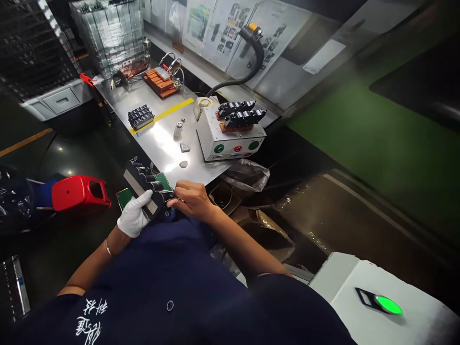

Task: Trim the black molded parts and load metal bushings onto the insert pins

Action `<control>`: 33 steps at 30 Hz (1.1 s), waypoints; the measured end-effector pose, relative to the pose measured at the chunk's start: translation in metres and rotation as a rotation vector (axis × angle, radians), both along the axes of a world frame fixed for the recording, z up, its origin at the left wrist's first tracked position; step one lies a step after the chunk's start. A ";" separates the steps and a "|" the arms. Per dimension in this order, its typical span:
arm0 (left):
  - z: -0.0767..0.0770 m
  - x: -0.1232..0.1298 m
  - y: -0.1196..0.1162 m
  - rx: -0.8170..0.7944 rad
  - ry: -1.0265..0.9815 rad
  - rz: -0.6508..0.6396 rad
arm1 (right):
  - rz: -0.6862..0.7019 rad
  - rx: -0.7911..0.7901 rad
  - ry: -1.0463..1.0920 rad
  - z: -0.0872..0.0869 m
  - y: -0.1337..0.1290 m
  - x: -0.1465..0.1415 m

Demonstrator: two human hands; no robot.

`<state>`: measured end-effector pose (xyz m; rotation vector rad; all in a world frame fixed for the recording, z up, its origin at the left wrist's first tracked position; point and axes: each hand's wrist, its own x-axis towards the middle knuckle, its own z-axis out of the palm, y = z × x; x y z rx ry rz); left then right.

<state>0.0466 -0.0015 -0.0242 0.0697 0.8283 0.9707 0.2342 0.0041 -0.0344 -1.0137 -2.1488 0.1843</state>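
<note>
Hands: gloved left (134, 218) & bare right (192, 199) grip black part row (151, 184).

A shiny steel workbench (161, 139) stands against a wall hung with printed sheets (230, 28), above dark glossy floor (72, 153).

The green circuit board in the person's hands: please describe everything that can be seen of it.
The green circuit board carries a row of black cylindrical parts with a pale strip alongside them. It is held tilted at the near edge of the metal table, over the person's lap. The gloved left hand grips it from below, and the bare right hand pinches its near end. Its underside is hidden.
</note>
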 end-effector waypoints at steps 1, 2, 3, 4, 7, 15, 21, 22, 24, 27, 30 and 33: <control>0.002 0.002 0.000 -0.015 -0.003 0.015 | -0.028 0.003 0.000 0.000 0.000 -0.001; 0.004 0.003 0.000 -0.025 -0.005 0.026 | -0.061 -0.006 -0.003 0.000 0.000 -0.001; 0.006 0.005 0.000 -0.033 -0.005 0.038 | -0.093 -0.022 -0.009 0.001 0.000 -0.002; 0.008 0.006 0.000 -0.040 -0.004 0.050 | -0.117 -0.041 -0.018 0.001 0.000 -0.002; 0.012 0.009 0.001 -0.080 0.007 0.092 | -0.130 -0.101 -0.040 0.003 -0.001 -0.002; 0.027 0.008 0.007 -0.173 -0.121 0.033 | -0.028 -0.204 0.020 0.015 0.004 0.011; 0.030 0.003 0.008 -0.231 -0.194 0.024 | -0.054 -0.187 -0.104 0.031 0.016 0.023; 0.029 0.002 0.008 -0.236 -0.195 0.022 | -0.042 -0.201 -0.110 0.032 0.018 0.024; 0.028 0.002 0.007 -0.254 -0.191 0.007 | 0.011 -0.249 -0.126 0.035 0.022 0.026; 0.028 0.003 0.004 -0.302 -0.172 -0.036 | 0.146 -0.345 -0.129 0.037 0.026 0.030; 0.029 0.004 0.000 -0.329 -0.153 -0.052 | 0.252 -0.431 -0.089 0.039 0.027 0.036; 0.029 0.005 -0.001 -0.365 -0.136 -0.106 | 0.367 -0.622 -0.050 0.041 0.028 0.044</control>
